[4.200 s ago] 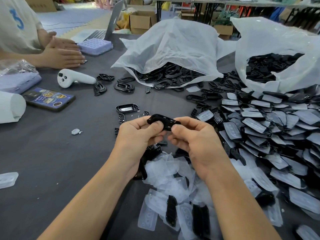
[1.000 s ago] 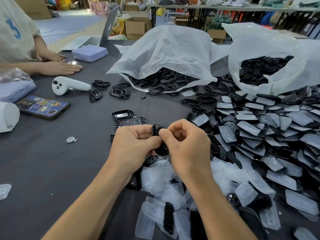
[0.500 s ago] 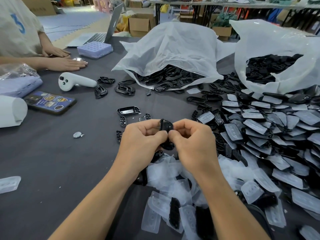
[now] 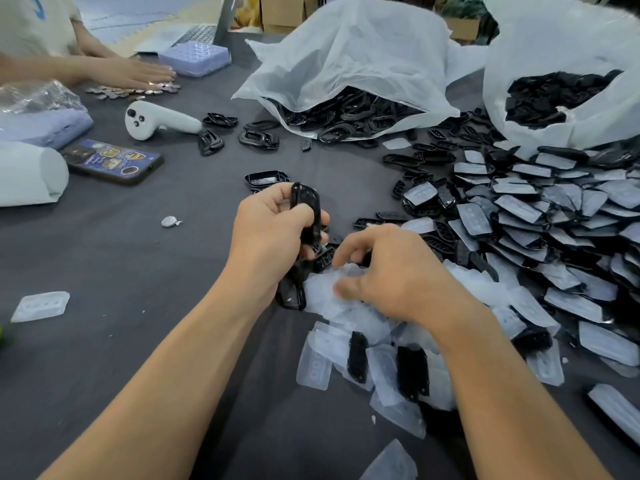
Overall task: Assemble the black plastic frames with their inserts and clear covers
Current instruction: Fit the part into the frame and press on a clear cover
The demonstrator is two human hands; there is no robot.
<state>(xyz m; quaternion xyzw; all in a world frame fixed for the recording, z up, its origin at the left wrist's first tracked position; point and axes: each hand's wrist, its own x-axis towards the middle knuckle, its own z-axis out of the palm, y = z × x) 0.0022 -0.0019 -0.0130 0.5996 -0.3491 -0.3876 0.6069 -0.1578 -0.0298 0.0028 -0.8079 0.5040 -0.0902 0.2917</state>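
Note:
My left hand (image 4: 268, 237) grips a black plastic frame (image 4: 307, 209) upright above the dark table, fingers curled round it. My right hand (image 4: 391, 275) is lower, over a heap of clear covers (image 4: 363, 327), with its fingertips bent down onto the clear pieces; whether it pinches one I cannot tell. Black inserts (image 4: 412, 372) lie mixed into that heap. To the right spreads a large pile of assembled frames with clear covers (image 4: 540, 230).
Two white bags of black parts stand at the back (image 4: 349, 64) (image 4: 561, 57). A white controller (image 4: 156, 121), a phone (image 4: 114, 161), a white roll (image 4: 27, 174) and another person's hand (image 4: 138, 74) over small metal discs sit at left. A lone clear cover (image 4: 40, 306) lies near left.
My right hand has let go of the black frame and dropped onto the clear covers. My left hand now holds the frame alone, upright.

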